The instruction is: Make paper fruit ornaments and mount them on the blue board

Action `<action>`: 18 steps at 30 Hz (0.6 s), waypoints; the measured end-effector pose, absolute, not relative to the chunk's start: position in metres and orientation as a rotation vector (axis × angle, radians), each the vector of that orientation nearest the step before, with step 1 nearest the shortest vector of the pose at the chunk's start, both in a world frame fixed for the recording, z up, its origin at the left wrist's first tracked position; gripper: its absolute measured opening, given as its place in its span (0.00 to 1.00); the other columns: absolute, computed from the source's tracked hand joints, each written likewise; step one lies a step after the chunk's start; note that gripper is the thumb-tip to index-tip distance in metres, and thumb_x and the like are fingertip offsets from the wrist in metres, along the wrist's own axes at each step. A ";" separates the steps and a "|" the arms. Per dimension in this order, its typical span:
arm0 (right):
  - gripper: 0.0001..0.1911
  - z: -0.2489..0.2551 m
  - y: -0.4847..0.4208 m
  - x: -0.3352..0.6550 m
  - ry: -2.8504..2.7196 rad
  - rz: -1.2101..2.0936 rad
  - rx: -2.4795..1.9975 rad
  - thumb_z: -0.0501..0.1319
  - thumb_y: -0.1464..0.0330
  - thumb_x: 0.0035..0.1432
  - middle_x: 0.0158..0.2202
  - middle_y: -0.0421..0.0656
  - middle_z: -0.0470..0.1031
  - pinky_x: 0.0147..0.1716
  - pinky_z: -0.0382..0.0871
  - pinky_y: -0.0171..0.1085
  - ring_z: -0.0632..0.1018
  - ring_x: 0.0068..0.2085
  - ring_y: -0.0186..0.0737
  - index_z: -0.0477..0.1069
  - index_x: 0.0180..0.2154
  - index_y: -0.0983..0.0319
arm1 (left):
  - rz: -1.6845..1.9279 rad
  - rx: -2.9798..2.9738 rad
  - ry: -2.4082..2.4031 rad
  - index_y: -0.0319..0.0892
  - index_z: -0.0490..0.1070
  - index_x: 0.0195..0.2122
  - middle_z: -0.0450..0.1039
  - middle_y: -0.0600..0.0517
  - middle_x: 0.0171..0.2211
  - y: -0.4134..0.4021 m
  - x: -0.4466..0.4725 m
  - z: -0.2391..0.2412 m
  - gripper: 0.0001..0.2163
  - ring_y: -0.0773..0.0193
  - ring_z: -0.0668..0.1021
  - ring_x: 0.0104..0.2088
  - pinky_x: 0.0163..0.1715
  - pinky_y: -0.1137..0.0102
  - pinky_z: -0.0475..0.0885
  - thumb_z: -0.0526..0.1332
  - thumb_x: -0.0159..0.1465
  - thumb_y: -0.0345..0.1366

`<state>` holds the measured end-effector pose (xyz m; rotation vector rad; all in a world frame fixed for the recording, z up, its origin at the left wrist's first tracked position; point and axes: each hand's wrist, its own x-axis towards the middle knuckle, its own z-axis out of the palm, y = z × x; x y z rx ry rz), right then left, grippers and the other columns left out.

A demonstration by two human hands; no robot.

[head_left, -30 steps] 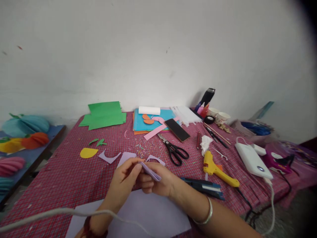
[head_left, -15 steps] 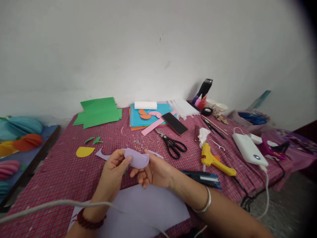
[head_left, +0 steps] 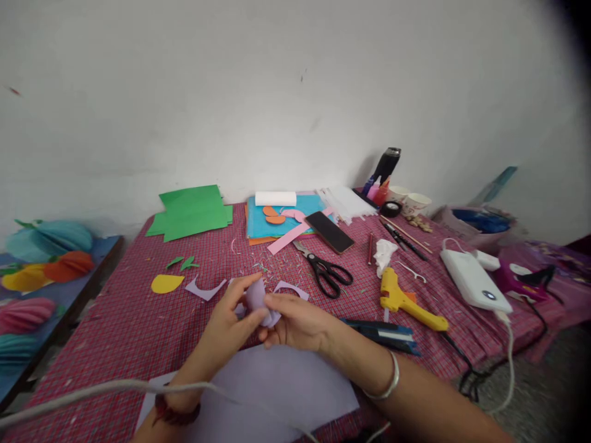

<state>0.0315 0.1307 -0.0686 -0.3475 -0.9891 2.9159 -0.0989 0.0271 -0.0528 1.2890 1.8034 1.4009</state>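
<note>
Both my hands meet over the red checked tablecloth (head_left: 138, 326) near the front middle. My left hand (head_left: 228, 329) and my right hand (head_left: 295, 323) pinch a small lilac paper cut-out (head_left: 258, 301) between their fingertips; the piece is curled between them. A large lilac sheet (head_left: 277, 394) lies under my wrists at the table's front edge. Lilac offcuts (head_left: 203, 289) and a yellow paper shape (head_left: 166, 283) lie just left of my hands.
Black scissors (head_left: 325, 271), a yellow glue gun (head_left: 406, 301) and a dark stapler (head_left: 383, 335) lie to the right. Green paper (head_left: 194, 212), a blue paper stack (head_left: 281, 221), a phone (head_left: 329, 231), a white power bank (head_left: 475, 282) and cups (head_left: 415, 203) sit farther back. Paper fans (head_left: 41, 258) lie left.
The lilac piece was a folded stack, then was spread flat between my hands, and now is curled and pinched close between both sets of fingertips.
</note>
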 end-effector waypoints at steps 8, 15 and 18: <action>0.31 -0.063 0.130 0.030 -1.148 2.713 -0.492 0.76 0.56 0.39 0.28 0.33 0.68 0.25 0.70 0.32 0.73 0.25 0.29 0.67 0.41 0.62 | 1.301 1.796 1.850 0.55 0.64 0.61 0.63 0.47 0.62 0.027 -0.098 -0.053 0.35 0.50 0.67 0.62 0.60 0.51 0.65 0.69 0.52 0.30; 0.31 -0.060 0.132 0.032 -1.224 2.755 -0.363 0.76 0.57 0.41 0.31 0.34 0.68 0.26 0.71 0.32 0.73 0.27 0.29 0.65 0.42 0.62 | 1.369 1.687 1.767 0.54 0.67 0.60 0.65 0.45 0.60 0.026 -0.097 -0.055 0.32 0.48 0.68 0.61 0.60 0.49 0.65 0.69 0.52 0.32; 0.30 -0.059 0.132 0.032 -1.212 2.738 -0.382 0.76 0.59 0.40 0.32 0.35 0.68 0.27 0.70 0.30 0.72 0.29 0.28 0.66 0.41 0.62 | 1.416 1.648 1.697 0.55 0.66 0.60 0.64 0.46 0.61 0.024 -0.097 -0.057 0.33 0.48 0.66 0.63 0.61 0.49 0.62 0.71 0.52 0.34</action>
